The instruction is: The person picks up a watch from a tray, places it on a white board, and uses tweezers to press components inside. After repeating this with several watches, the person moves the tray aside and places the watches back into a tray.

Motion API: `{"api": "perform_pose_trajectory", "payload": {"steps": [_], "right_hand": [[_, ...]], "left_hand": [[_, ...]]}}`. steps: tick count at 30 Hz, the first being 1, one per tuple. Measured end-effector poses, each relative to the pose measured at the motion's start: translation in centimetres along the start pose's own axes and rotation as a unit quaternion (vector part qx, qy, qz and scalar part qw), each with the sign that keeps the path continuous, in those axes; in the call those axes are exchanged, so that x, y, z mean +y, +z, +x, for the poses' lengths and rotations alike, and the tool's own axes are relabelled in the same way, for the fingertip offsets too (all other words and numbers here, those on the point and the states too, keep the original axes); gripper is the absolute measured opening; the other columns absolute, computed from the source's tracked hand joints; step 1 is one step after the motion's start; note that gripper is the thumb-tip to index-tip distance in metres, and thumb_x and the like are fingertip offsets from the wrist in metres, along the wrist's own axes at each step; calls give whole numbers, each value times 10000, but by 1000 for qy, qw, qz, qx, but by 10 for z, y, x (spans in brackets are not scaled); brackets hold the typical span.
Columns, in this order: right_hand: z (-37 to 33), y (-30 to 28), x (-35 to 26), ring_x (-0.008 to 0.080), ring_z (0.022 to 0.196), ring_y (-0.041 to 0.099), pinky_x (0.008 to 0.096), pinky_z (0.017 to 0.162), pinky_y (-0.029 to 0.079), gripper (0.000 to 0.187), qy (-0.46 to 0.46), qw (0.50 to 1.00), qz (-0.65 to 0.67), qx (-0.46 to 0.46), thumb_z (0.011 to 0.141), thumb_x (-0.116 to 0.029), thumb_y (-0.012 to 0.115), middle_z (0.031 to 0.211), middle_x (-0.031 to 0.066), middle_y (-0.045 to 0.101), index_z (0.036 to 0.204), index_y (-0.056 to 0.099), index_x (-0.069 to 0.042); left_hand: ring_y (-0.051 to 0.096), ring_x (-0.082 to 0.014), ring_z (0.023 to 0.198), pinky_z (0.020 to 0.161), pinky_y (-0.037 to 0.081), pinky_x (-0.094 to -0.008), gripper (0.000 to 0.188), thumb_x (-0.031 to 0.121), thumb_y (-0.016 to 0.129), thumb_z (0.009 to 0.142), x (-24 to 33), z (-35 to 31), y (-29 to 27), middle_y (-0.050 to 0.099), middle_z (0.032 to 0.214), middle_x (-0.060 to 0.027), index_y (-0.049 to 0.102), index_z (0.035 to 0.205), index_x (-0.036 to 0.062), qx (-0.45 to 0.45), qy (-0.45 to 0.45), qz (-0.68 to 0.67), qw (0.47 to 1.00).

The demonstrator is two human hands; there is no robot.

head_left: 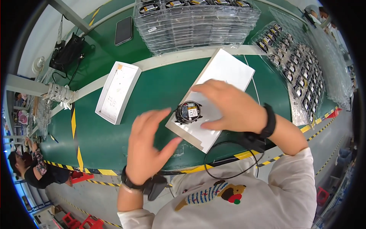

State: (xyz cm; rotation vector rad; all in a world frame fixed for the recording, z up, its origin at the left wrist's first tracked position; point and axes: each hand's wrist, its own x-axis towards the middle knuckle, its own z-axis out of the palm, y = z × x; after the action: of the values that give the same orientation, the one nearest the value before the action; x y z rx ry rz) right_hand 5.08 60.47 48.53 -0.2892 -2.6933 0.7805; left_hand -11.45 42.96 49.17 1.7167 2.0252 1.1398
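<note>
An opened round watch case (189,111), showing a yellow-and-white battery and a small circuit board, lies on a slanted white board (232,68) in the middle of the green bench. A black loop, perhaps its strap or a wire, rings it. My left hand (146,147) hovers to the left of the case, fingers and thumb spread, holding nothing. To the right, over the board, my right hand (232,105) curves with thumb and fingers apart and nothing visible between them. Neither hand visibly grips the case. Both wrists wear black bands.
A shallow white box (116,89) sits left of the board. Behind are a phone (124,30) and stacked clear trays (198,32). More watch parts fill trays (301,68) at the right. A black cable (207,168) loops near the bench edge. A co-worker (32,171) is far left.
</note>
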Motion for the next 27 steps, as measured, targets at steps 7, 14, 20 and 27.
{"api": "perform_pose_trajectory", "payload": {"steps": [7,14,20,27], "right_hand": [[-49,-27,31,247,892,561,318,757,474,375,-45,984,-174,-12,688,-28,661,1002,90,562,1057,615,-77],[-46,-31,43,224,870,573,310,730,483,155,-80,966,-212,-126,751,-23,599,951,78,574,905,592,-40],[-47,-22,39,187,860,591,299,724,500,57,103,954,276,-48,884,-83,528,955,84,582,916,530,-36],[-45,17,40,192,902,615,324,791,531,181,337,678,650,64,948,-125,452,983,91,591,1116,433,-59]], "left_hand": [[570,-336,880,798,465,-390,517,168,791,630,-4,37,37,580,1029,-143,588,1085,29,-52,111,128,984],[606,-303,850,760,510,-345,517,97,767,665,0,35,32,565,1068,-128,552,1128,15,1,9,-15,1000],[631,-205,827,716,551,-289,491,-15,647,767,-12,51,25,583,950,-108,458,1220,-4,-49,-232,-539,808],[643,-196,823,698,552,-268,418,-34,548,844,-19,64,36,606,996,-139,422,1243,-18,-12,-288,-601,745]]}}
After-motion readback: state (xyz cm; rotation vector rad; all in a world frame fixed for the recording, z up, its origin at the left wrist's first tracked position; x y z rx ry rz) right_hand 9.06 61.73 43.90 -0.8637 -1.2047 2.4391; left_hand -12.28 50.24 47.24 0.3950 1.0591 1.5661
